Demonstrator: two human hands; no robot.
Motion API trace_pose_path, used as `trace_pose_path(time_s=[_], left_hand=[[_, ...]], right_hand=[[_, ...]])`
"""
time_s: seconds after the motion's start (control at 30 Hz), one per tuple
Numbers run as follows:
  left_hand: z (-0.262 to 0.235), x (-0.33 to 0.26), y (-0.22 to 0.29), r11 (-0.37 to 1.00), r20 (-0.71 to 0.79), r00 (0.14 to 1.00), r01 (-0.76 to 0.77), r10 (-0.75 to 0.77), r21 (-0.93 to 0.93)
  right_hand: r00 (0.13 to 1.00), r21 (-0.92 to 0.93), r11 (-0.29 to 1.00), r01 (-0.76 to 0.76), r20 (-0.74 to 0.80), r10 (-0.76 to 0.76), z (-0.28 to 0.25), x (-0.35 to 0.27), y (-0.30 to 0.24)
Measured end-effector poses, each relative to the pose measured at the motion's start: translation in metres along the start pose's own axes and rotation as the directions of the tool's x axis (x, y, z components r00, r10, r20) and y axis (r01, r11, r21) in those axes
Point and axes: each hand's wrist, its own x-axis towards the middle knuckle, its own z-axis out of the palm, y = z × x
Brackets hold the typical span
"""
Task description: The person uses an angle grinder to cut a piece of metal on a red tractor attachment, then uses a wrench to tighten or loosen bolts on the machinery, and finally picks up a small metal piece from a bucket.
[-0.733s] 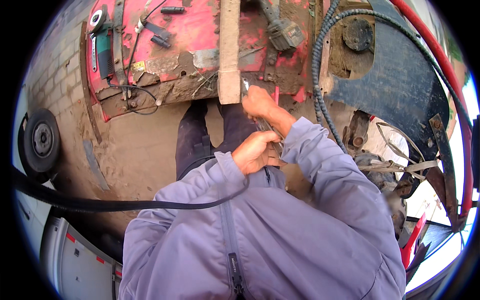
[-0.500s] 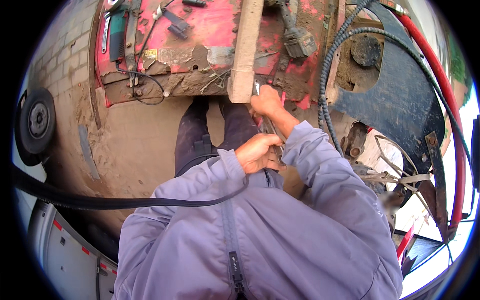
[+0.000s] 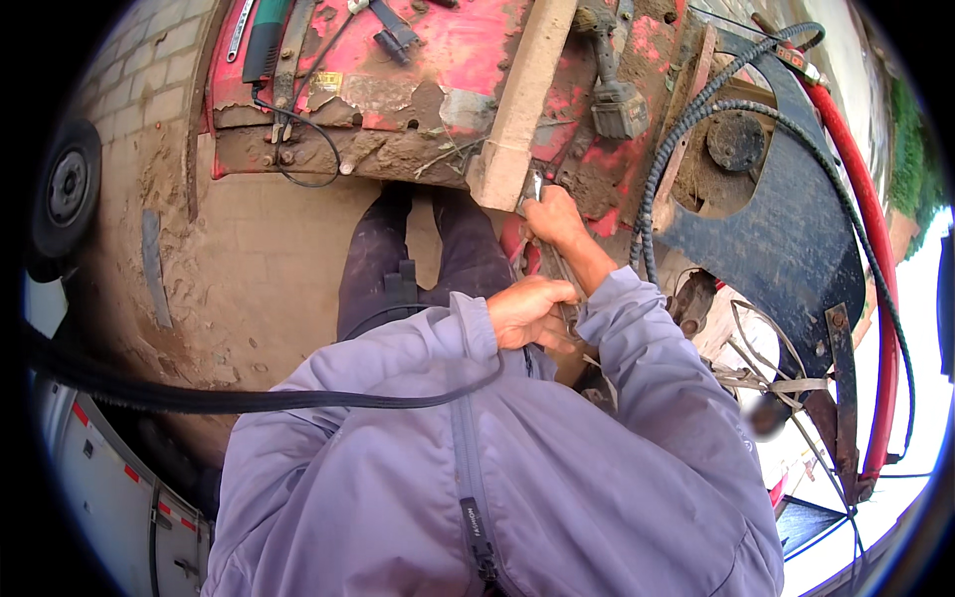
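Observation:
A long metal wrench [image 3: 569,310] runs down from beside the lower end of a dirt-covered beam [image 3: 502,164]. My right hand [image 3: 557,219] is closed around its upper part, close to the beam; the metal end just shows above the fingers. Lower down, in front of my jacket, my left hand [image 3: 527,313] is closed at the wrench's near end, thumb over it and fingertips below. What the upper end of the wrench sits against is hidden by my right hand and the beam.
The beam lies over a muddy red metal deck [image 3: 428,109]. On it are a green angle grinder [image 3: 267,40], a ring-ended wrench [image 3: 239,30] and a dirty cordless power tool [image 3: 617,104]. Black hoses [image 3: 652,169] and a red pipe [image 3: 875,239] stand right. A wheel [image 3: 70,189] is at left.
The view has shifted, so the deck sits higher and farther right in the picture. Both hands keep their grip on the wrench, and both appear slightly lower and to the right.

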Motion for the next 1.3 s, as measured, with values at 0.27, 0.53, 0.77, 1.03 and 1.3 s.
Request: trace_pose_path(time_s=[0.27, 0.53, 0.77, 1.03, 1.3], left_hand=[[0.003, 0.004, 0.006, 0.999, 0.035, 0.999, 0.015, -0.016, 0.039], [0.003, -0.001, 0.012, 0.99, -0.07, 0.997, 0.052, -0.044, 0.127], [-0.002, -0.001, 0.01, 0.986, -0.077, 0.995, 0.071, -0.059, 0.152], [-0.01, 0.0, 0.008, 0.975, -0.048, 0.999, 0.024, -0.013, 0.221], [-0.014, -0.008, 0.005, 0.972, -0.063, 0.998, 0.031, -0.017, 0.234]], right_hand=[[0.988, -0.188, 0.978, 0.088, -0.112, -0.11, 0.009, 0.022, 0.018], [0.994, -0.256, 0.967, 0.015, -0.102, -0.042, 0.011, 0.024, 0.016], [0.968, -0.25, 0.961, 0.12, -0.187, -0.169, 0.019, 0.012, 0.02], [0.969, -0.308, 0.948, 0.08, -0.2, -0.147, 0.017, 0.017, 0.015], [0.963, -0.319, 0.947, 0.048, -0.237, -0.128, 0.018, 0.018, 0.018]])
